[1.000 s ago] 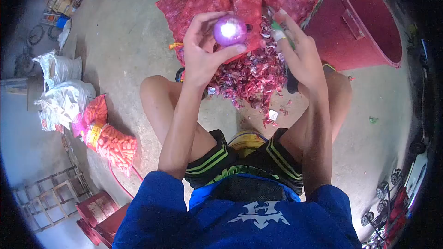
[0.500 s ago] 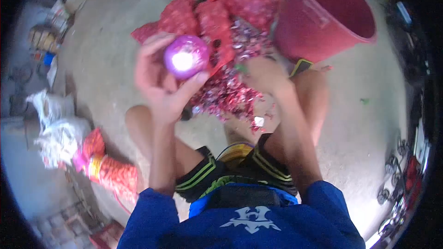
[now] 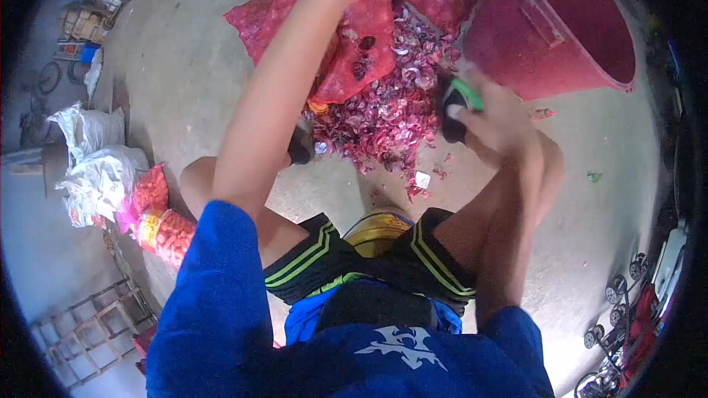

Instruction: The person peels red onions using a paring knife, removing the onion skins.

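My left arm (image 3: 273, 96) stretches forward and up over the red mesh sacks (image 3: 354, 44); its hand passes out of the top edge, so the purple onion it held is not visible. My right hand (image 3: 498, 121) rests above my right knee, fingers closed on a small green-handled tool (image 3: 466, 94). Between my knees, on the concrete floor, lies a pile of purple onion peels (image 3: 391, 114).
A big red bucket (image 3: 568, 59) stands at the upper right, close to my right hand. White sacks (image 3: 96, 155) and an orange mesh bag (image 3: 166, 236) lie at the left. A wooden frame (image 3: 81, 324) sits at the lower left, wheeled items (image 3: 619, 309) at the lower right.
My left hand, which held a peeled purple onion in front of me, has reached forward out of the top of the view. My right hand has dropped to my right knee.
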Demonstrator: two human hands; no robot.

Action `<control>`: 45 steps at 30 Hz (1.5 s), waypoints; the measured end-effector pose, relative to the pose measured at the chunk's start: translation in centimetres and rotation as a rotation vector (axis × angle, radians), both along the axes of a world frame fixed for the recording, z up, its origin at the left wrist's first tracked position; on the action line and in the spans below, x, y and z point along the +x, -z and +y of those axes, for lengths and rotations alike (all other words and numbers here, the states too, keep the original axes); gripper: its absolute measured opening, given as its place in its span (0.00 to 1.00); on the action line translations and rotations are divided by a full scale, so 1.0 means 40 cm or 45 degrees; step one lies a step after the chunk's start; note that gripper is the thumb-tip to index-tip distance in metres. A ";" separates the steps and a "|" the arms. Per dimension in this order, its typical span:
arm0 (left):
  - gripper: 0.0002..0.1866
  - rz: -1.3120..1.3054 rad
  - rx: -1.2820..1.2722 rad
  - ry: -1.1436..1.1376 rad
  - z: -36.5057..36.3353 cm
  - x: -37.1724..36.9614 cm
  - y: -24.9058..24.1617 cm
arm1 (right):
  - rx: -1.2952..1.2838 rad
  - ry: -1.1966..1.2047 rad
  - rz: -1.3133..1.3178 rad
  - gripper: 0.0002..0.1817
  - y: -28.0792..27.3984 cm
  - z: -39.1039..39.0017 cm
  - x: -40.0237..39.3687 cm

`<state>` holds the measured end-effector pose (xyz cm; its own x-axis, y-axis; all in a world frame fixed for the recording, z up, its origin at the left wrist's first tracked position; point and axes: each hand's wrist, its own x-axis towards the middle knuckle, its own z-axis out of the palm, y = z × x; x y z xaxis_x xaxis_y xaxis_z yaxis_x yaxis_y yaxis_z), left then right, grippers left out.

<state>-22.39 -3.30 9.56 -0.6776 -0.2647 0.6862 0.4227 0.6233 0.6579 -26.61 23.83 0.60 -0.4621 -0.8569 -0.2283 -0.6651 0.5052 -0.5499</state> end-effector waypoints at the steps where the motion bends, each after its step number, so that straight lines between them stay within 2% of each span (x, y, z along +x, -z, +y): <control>1: 0.31 -0.184 0.180 -0.058 -0.033 0.062 0.093 | -0.055 0.089 0.042 0.27 -0.038 0.005 0.004; 3: 0.14 -0.246 0.120 -0.419 -0.135 0.155 0.414 | -0.281 0.110 0.102 0.32 -0.012 0.008 -0.040; 5: 0.13 -0.734 0.194 -0.505 -0.140 0.252 0.668 | -0.258 -0.026 0.142 0.32 -0.037 -0.002 -0.097; 6: 0.12 -0.760 0.106 -0.488 -0.139 0.286 0.802 | -0.249 -0.156 0.190 0.32 -0.054 -0.017 -0.121; 8: 0.11 -0.809 0.032 -0.469 -0.128 0.337 1.007 | -0.146 -0.208 0.111 0.34 -0.079 -0.060 -0.152; 9: 0.11 -0.937 -0.315 -0.558 -0.116 0.352 1.081 | -0.058 -0.245 0.060 0.36 -0.080 -0.084 -0.165; 10: 0.10 -1.056 -0.664 -0.634 -0.110 0.357 1.130 | -0.087 -0.250 0.032 0.34 -0.071 -0.113 -0.165; 11: 0.10 -1.068 -0.650 -0.629 -0.124 0.347 1.157 | -0.072 -0.253 0.022 0.34 -0.055 -0.132 -0.171; 13: 0.09 -1.326 -0.939 -0.516 -0.168 0.326 1.207 | 0.067 -0.183 0.041 0.34 -0.020 -0.148 -0.175; 14: 0.09 -1.348 -0.926 -0.491 -0.185 0.306 1.215 | 0.089 -0.179 0.017 0.34 -0.008 -0.145 -0.165; 16: 0.11 -1.826 -1.004 -0.302 -0.224 0.251 1.214 | -0.177 -0.205 0.368 0.34 -0.005 -0.143 -0.139; 17: 0.11 -1.835 -1.001 -0.306 -0.234 0.247 1.247 | -0.179 -0.211 0.361 0.34 -0.015 -0.158 -0.125; 19: 0.15 -2.189 -1.010 -0.380 -0.258 0.219 1.315 | -0.157 -0.242 0.404 0.36 -0.035 -0.191 -0.112; 20: 0.15 -2.321 -1.070 -0.392 -0.224 0.202 1.267 | -0.157 -0.245 0.405 0.36 -0.032 -0.195 -0.118; 21: 0.15 -2.325 -1.072 -0.396 -0.214 0.210 1.318 | -0.164 -0.251 0.279 0.36 -0.026 -0.200 -0.123; 23: 0.19 -2.460 -1.452 -0.291 -0.212 0.218 1.394 | -0.193 -0.265 0.043 0.37 -0.014 -0.211 -0.134; 24: 0.19 -2.451 -1.460 -0.307 -0.220 0.216 1.384 | -0.262 -0.221 -0.083 0.36 -0.011 -0.219 -0.124; 25: 0.22 -2.437 -1.422 -0.197 -0.218 0.229 1.373 | -0.267 -0.218 -0.074 0.36 -0.024 -0.221 -0.122; 26: 0.24 -2.415 -1.386 -0.085 -0.218 0.234 1.363 | -0.095 -0.225 -0.046 0.35 -0.044 -0.219 -0.123; 27: 0.24 -2.396 -1.402 -0.088 -0.222 0.230 1.360 | 0.076 -0.223 -0.019 0.35 -0.057 -0.215 -0.125; 29: 0.24 -2.438 -1.262 -0.133 -0.220 0.235 1.353 | 0.059 -0.227 0.033 0.34 -0.049 -0.201 -0.123; 30: 0.29 -2.390 -1.108 -0.265 -0.227 0.232 1.349 | 0.042 -0.244 0.076 0.34 -0.040 -0.194 -0.127; 31: 0.29 -2.384 -1.118 -0.272 -0.228 0.232 1.344 | 0.023 -0.258 0.119 0.34 -0.034 -0.186 -0.132; 35: 0.37 -1.800 -0.704 -0.593 -0.146 0.205 0.958 | -0.019 -0.228 0.040 0.33 -0.040 -0.167 -0.145; 37: 0.35 -1.548 -0.240 -0.546 -0.127 0.226 0.764 | -0.238 -0.225 0.047 0.24 -0.023 -0.169 -0.144; 38: 0.35 -1.527 -0.263 -0.570 -0.114 0.243 0.696 | -0.270 -0.230 0.065 0.24 -0.011 -0.168 -0.146; 40: 0.36 -0.641 1.062 -0.104 -0.088 0.295 0.581 | -0.542 -0.225 0.160 0.22 0.012 -0.170 -0.138; 41: 0.36 -0.619 1.032 -0.124 -0.071 0.323 0.514 | -0.577 -0.243 0.172 0.22 0.004 -0.180 -0.120; 43: 0.41 -0.213 1.482 0.095 -0.033 0.373 0.377 | -0.621 -0.239 0.092 0.22 -0.013 -0.205 -0.080; 44: 0.44 -0.097 1.616 0.136 -0.017 0.396 0.324 | -0.771 -0.334 0.155 0.24 -0.020 -0.228 -0.053; 45: 0.44 -0.078 1.590 0.131 -0.013 0.423 0.292 | -0.796 -0.350 0.167 0.24 -0.034 -0.235 -0.019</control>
